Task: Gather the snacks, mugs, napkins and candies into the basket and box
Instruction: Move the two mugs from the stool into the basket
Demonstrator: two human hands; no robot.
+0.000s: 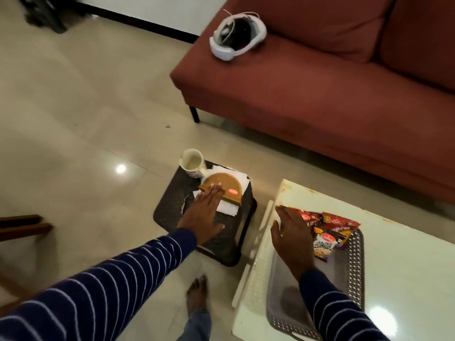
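A dark woven box (172,207) stands on the floor. In it are a cream mug (192,163), white napkins (229,207) and a tan half-round napkin holder (229,185) with a red sticker. My left hand (205,212) is stretched flat over the box, its straight fingertips touching the holder. On the white table (403,254) sits a grey perforated basket (354,264) holding red and dark snack packets (327,232). My right hand (293,235) hovers open over the basket's left side, next to the packets.
A maroon sofa (320,94) stands behind, with a white headset (236,36) on its seat. My bare foot (197,294) is on the glossy tiled floor between box and table. Wooden furniture (22,225) juts in at the left edge.
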